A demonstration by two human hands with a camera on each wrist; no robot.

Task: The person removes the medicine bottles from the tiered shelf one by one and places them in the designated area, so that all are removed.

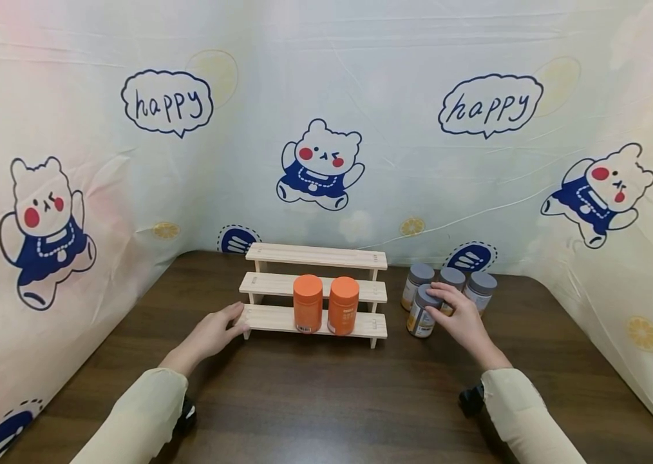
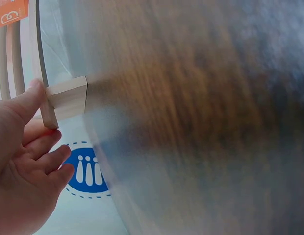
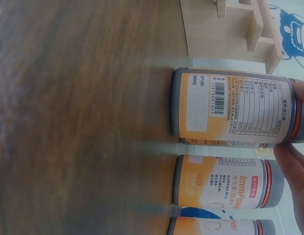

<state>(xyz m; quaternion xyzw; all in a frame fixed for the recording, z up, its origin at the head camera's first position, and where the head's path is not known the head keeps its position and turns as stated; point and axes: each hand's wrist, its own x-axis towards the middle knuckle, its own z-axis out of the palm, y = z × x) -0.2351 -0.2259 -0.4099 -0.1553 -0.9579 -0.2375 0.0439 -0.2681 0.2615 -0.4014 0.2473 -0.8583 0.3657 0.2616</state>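
Note:
A three-tier wooden stand has two orange bottles side by side on its lowest step. My left hand is at the left end of that step. In the left wrist view, its thumb and fingers pinch the step's end. To the right of the stand, my right hand holds a grey-capped supplement bottle by its cap. That bottle is upright, its printed label turned to the right wrist camera. Whether its base touches the table is hard to tell.
Several more grey-capped bottles stand just behind and beside my right hand, close together. The dark wooden table stretches in front of the stand. A printed cloth hangs behind and at both sides.

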